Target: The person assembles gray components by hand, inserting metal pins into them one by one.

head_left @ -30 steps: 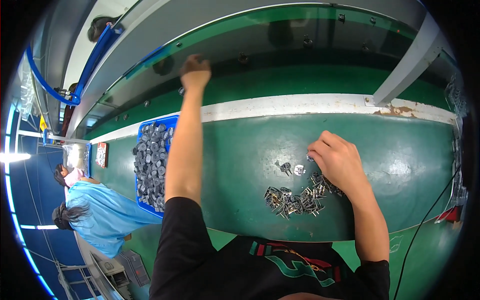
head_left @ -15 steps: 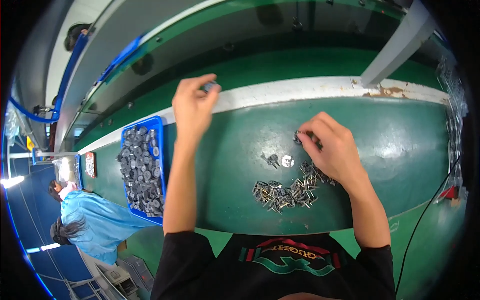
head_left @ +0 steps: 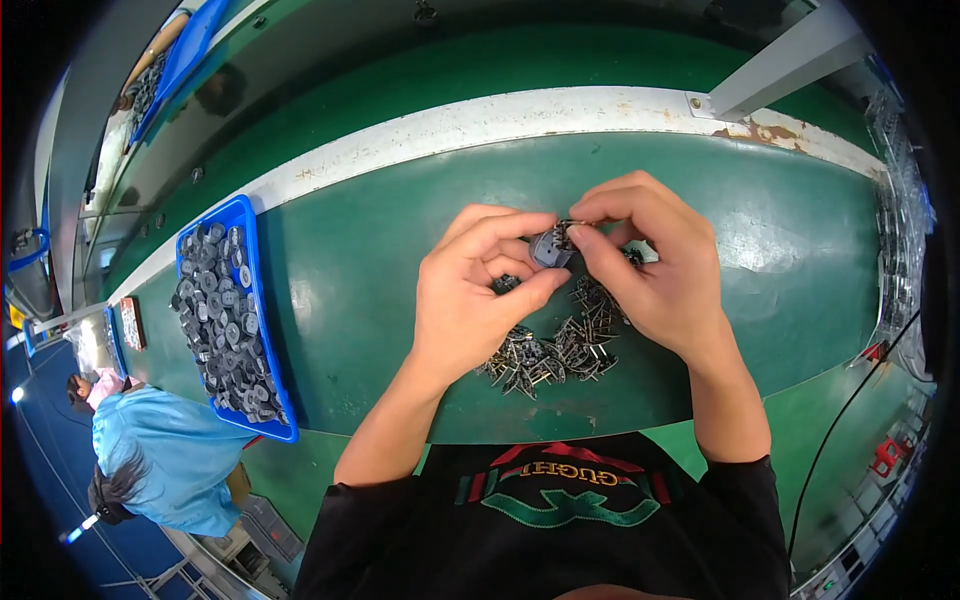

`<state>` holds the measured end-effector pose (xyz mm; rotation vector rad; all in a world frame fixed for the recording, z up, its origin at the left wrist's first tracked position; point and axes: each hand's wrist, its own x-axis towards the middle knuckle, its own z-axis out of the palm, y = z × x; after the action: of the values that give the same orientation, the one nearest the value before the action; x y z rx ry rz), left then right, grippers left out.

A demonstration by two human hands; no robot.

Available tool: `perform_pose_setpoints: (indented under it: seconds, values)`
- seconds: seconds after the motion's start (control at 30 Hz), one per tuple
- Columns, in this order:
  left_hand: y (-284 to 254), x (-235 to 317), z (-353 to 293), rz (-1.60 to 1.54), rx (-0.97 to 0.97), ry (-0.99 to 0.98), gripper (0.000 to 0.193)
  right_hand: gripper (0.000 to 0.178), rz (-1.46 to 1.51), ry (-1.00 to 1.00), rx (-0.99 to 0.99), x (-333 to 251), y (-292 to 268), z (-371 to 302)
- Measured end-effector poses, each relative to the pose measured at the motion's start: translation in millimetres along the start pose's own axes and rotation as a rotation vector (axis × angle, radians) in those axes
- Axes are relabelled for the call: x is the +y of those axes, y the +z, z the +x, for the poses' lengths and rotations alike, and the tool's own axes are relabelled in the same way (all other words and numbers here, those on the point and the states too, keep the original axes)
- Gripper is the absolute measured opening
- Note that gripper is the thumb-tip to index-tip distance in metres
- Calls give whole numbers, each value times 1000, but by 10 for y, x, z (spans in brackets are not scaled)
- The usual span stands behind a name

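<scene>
Over the green table point(head_left: 380, 290), my hands are together in front of me. My left hand point(head_left: 462, 290) is closed on a grey round plastic housing point(head_left: 548, 250), pinched between thumb and fingers. My right hand point(head_left: 665, 265) pinches a small dark piece with metal pins point(head_left: 564, 232) at the housing's right side; whether it is inside or only touching I cannot tell. Below the hands lies a pile of dark metal-pinned pieces point(head_left: 550, 362), partly hidden by them.
At the left, a blue tray point(head_left: 268, 310) holds many grey round housings point(head_left: 220, 315). A white rail point(head_left: 420, 130) borders the table's far side, with a grey post point(head_left: 790, 65) at the right. Two people sit farther left, one in blue clothing point(head_left: 170, 455).
My left hand has come down and right from above the rail with the grey housing. My right hand has risen slightly with its small piece, and the two parts now meet.
</scene>
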<state>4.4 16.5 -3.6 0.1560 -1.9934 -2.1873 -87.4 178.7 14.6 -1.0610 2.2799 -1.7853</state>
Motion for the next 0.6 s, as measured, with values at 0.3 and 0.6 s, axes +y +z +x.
perform_pose_setpoints:
  seconds: [0.3,0.6]
  values:
    - [1,130,42,-303,87,-246,45,12,423,466,-34,-103,-49,6]
    - [23,-11,6,-161,-33,-28,43,11,131,35,22,-81,7,-15]
